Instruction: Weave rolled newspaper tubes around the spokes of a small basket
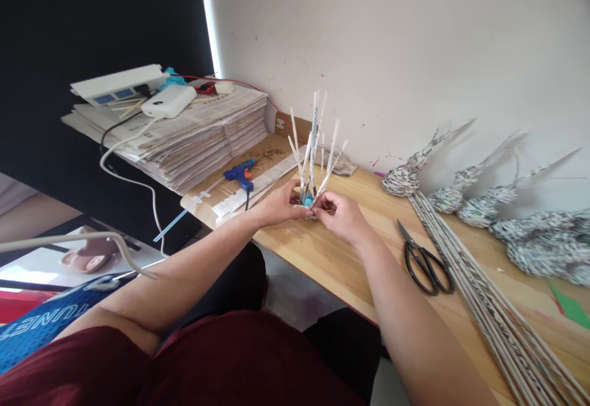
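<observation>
Between my hands, near the table's front edge, stands a small woven piece of rolled newspaper (pixel 314 148), its paper sticks pointing upward in a loose ring. Something light blue (pixel 308 199) shows inside its base. My left hand (pixel 283 204) is closed around the left side of the base. On the right side, my right hand (pixel 335 210) pinches one of the paper sticks low down, close to the weave. My fingers hide most of the base.
Black scissors (pixel 424 261) lie right of my right arm, beside long rolled paper sticks (pixel 488 295). Finished woven pieces (pixel 401 180) line the wall. A blue glue gun (pixel 240 174) lies at left, before a tall newspaper stack (pixel 207 142) carrying a power strip (pixel 120 86) and cables.
</observation>
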{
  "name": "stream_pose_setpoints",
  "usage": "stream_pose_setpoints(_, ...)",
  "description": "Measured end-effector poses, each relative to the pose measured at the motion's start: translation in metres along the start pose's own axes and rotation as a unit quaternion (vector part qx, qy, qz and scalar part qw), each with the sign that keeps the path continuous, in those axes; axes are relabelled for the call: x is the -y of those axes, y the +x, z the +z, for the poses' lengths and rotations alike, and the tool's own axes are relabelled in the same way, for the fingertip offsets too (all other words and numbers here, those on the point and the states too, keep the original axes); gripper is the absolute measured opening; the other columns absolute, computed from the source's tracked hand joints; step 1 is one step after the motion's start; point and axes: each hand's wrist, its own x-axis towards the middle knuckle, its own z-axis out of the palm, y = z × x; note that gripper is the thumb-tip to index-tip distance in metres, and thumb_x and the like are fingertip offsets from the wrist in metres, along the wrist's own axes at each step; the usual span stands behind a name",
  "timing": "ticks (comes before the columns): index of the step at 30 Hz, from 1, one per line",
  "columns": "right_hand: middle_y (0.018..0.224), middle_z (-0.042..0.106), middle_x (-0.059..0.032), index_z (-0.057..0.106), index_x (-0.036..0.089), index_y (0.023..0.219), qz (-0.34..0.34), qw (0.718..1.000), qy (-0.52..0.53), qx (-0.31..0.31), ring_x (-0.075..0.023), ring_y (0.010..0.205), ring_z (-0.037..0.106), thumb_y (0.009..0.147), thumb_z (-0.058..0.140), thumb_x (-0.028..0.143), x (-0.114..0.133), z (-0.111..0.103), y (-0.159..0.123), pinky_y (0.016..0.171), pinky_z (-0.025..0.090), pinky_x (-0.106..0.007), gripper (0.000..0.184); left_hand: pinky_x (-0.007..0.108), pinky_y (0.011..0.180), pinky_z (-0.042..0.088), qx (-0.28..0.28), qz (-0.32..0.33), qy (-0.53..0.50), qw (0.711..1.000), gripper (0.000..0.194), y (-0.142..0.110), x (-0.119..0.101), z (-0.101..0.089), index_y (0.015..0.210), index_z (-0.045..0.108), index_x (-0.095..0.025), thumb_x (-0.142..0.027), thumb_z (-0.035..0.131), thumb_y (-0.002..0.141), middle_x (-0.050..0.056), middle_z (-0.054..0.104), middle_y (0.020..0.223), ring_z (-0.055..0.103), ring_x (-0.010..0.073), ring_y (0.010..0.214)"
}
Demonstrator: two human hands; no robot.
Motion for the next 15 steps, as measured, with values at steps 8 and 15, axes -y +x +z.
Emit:
stream_pose_setpoints(8,0.074,0.071,-0.0013,0.065,0.020,0.075,0.016,0.999,0.032,0.006,-0.0172,0.068,0.065,0.074,0.073,0.030,-0.006,-0.001,0.003,0.070,0.051,-0.032,0.013,0.027,0.062,0.058,0.035,-0.028,-0.062,0.997,0.056,0.002,0.009,-0.004,0.125,0.060,-0.016,-0.033,0.079,0.075,0.009,0.074,0.104,0.071,0.0249,0.097)
stream_pose_setpoints(15,0.072,0.071,-0.0012,0.064,0.021,0.073,0.019,0.999,0.032,-0.016,-0.0168,0.066,0.064,0.073,0.073,0.030,-0.008,0.004,0.003,0.068,0.051,-0.031,0.013,0.026,0.072,0.055,0.002,0.000,-0.101,0.995,0.047,0.005,0.013,0.005,0.110,0.066,-0.015,-0.025,0.083,0.068,0.007,0.075,0.099,0.071,0.0192,0.090)
